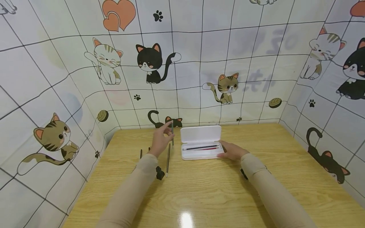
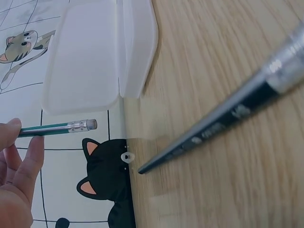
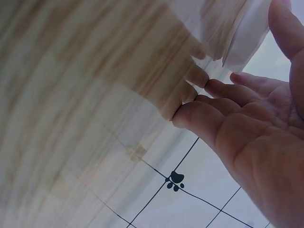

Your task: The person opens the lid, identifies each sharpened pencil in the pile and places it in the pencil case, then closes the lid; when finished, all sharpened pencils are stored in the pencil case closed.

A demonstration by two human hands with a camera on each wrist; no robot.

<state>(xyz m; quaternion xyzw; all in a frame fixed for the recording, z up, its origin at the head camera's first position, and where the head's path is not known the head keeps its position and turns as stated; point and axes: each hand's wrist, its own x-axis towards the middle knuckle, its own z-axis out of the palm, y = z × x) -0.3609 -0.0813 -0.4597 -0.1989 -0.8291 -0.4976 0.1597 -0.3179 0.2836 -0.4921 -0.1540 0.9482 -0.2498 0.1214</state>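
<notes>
My left hand point(image 1: 162, 138) pinches a green pencil point(image 2: 52, 128) between thumb and fingers, to the left of the white pencil case. In the head view the pencil stands nearly upright; its eraser end with a silver band shows in the left wrist view. The pencil case point(image 1: 201, 155) lies with its lid point(image 1: 201, 134) raised. Inside are a dark slender stick point(image 1: 199, 147) and a red one point(image 1: 209, 148). At the case's right end, my right hand point(image 1: 232, 151) holds it, thumb toward the front. Fingertips point(image 3: 187, 116) rest at the tabletop in the right wrist view.
A dark paintbrush point(image 1: 168, 161) with a silver ferrule lies on the wooden table point(image 1: 199, 196) left of the case. Another dark stick point(image 1: 141, 153) is partly hidden by the left arm. Behind the table stands a cat-patterned wall covering point(image 1: 188, 76).
</notes>
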